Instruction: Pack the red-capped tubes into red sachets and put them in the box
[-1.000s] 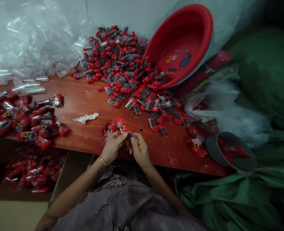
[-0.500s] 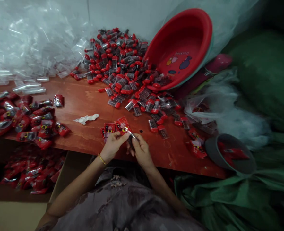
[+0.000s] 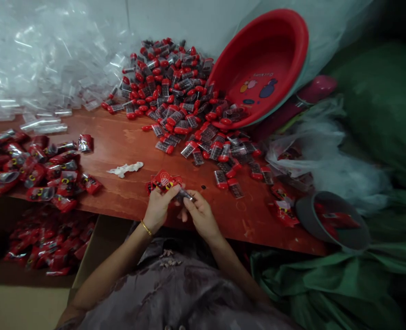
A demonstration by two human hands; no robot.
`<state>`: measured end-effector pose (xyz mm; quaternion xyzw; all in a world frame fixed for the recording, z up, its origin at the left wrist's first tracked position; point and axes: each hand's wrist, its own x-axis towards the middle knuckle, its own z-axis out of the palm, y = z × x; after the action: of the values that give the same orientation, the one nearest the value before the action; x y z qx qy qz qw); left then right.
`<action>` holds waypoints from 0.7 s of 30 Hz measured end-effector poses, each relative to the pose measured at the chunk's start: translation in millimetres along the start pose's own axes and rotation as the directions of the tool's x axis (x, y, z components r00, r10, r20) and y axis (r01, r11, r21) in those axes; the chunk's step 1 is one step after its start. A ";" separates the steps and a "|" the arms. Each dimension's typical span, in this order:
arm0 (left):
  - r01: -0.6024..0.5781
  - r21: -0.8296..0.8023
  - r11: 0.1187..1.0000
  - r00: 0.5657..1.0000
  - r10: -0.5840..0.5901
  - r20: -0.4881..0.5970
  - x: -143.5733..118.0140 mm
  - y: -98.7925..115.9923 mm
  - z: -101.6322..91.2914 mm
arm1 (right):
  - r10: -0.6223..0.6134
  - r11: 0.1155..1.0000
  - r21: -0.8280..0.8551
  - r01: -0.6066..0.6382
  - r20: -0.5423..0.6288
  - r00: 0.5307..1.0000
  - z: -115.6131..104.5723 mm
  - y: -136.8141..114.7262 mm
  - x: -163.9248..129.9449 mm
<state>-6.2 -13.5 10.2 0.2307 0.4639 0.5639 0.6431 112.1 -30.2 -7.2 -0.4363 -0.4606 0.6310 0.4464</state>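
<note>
Both hands, left [image 3: 158,208] and right [image 3: 198,214], pinch a small clear red-capped vial [image 3: 183,196] over red sachets [image 3: 164,179]; light, stiff, likely slippery, best taken at its ends

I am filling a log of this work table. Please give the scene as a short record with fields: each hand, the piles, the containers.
left hand: holds a red packet at the table's near edge
right hand: pinches a small tube against the packet
tubes: big red-capped pile at the back, spilling from a tilted red basin
packets: filled pile on the left; more in a box below
clear sleeves: heap at back left
grey bowl: at right, red packets inside
table: red wood
</note>
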 end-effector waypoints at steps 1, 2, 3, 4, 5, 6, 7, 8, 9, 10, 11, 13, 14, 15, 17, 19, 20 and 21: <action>0.014 0.005 1.000 1.000 -0.014 0.012 0.0 0.2 -0.1 | -0.002 1.000 -0.013 0.002 -0.038 0.999 -0.1 1.0 -1.2; 0.031 0.008 0.999 0.999 -0.032 0.030 -0.1 -0.1 -0.4 | -0.007 0.999 -0.037 0.004 -0.067 0.998 -0.2 1.8 -2.1; 0.049 0.011 0.999 0.998 -0.049 0.049 -0.4 -0.9 -0.9 | -0.013 0.998 -0.061 0.008 -0.084 0.996 -0.5 2.1 -2.7; 0.065 0.011 0.998 0.996 -0.066 0.067 -0.8 -2.0 -1.7 | -0.019 0.997 -0.078 0.012 -0.090 0.996 -1.0 1.9 -2.5; 0.084 0.008 0.996 0.992 -0.084 0.089 -1.3 -3.0 -2.7 | -0.023 0.996 -0.085 0.015 -0.090 0.996 -1.6 1.3 -1.6; 0.107 0.001 0.994 0.988 -0.106 0.112 -2.0 -3.9 -4.1 | -0.021 0.996 -0.084 0.014 -0.085 0.996 -2.1 0.5 0.1; 0.136 -0.009 0.991 0.982 -0.133 0.137 -2.7 -4.5 -5.8 | -0.012 0.997 -0.078 0.006 -0.075 0.997 -2.5 -0.3 2.6; 0.166 -0.022 0.986 0.974 -0.161 0.160 -3.6 -4.8 -7.8 | 0.001 0.997 -0.071 -0.006 -0.062 0.998 -2.6 -0.6 6.0; 0.194 -0.039 0.980 0.966 -0.184 0.181 -4.5 -5.0 -10.0 | 0.015 0.998 -0.066 -0.018 -0.046 0.999 -2.0 -0.3 9.9; 0.221 -0.056 0.974 0.958 -0.206 0.197 -5.5 -5.1 -12.5 | 0.023 0.997 -0.067 -0.025 -0.030 0.999 -0.7 0.6 14.3; 0.248 -0.071 0.966 0.951 -0.229 0.210 -6.5 -5.3 -15.0 | 0.018 0.997 -0.078 -0.019 -0.022 1.000 1.4 2.2 19.0; 0.300 -0.094 0.949 0.935 -0.273 0.225 -8.3 -5.9 -20.6 | -0.039 0.988 -0.149 0.032 -0.042 0.998 7.9 6.1 28.3; 0.333 -0.097 0.938 0.925 -0.306 0.226 -8.8 -6.0 -24.0 | -0.082 0.973 -0.222 0.068 -0.056 0.995 11.6 7.5 32.6; 0.371 -0.092 0.924 0.912 -0.343 0.227 -9.1 -5.4 -28.0 | -0.132 0.940 -0.324 0.105 -0.062 0.989 15.0 8.1 36.4; 0.437 -0.064 0.897 0.884 -0.415 0.213 -7.8 0.3 -40.2 | -0.245 0.803 -0.565 0.189 -0.024 0.969 17.5 6.0 42.6; 0.448 -0.050 0.892 0.887 -0.438 0.145 -3.2 15.9 -60.7 | -0.356 0.587 -0.767 0.258 0.042 0.933 9.7 0.2 46.3; 0.414 -0.063 0.908 0.909 -0.409 0.078 0.4 28.2 -74.6 | -0.410 0.474 -0.843 0.253 0.043 0.911 0.9 -2.9 47.3; 0.336 -0.090 0.937 0.941 -0.339 -0.013 4.5 42.9 -90.4 | -0.458 0.377 -0.903 0.207 0.013 0.889 -10.8 -5.3 47.9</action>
<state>-105.9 -18.7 2.0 0.1117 0.4805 0.4682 0.7331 112.8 19.0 -10.8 -0.5732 -0.7409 0.1353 0.3229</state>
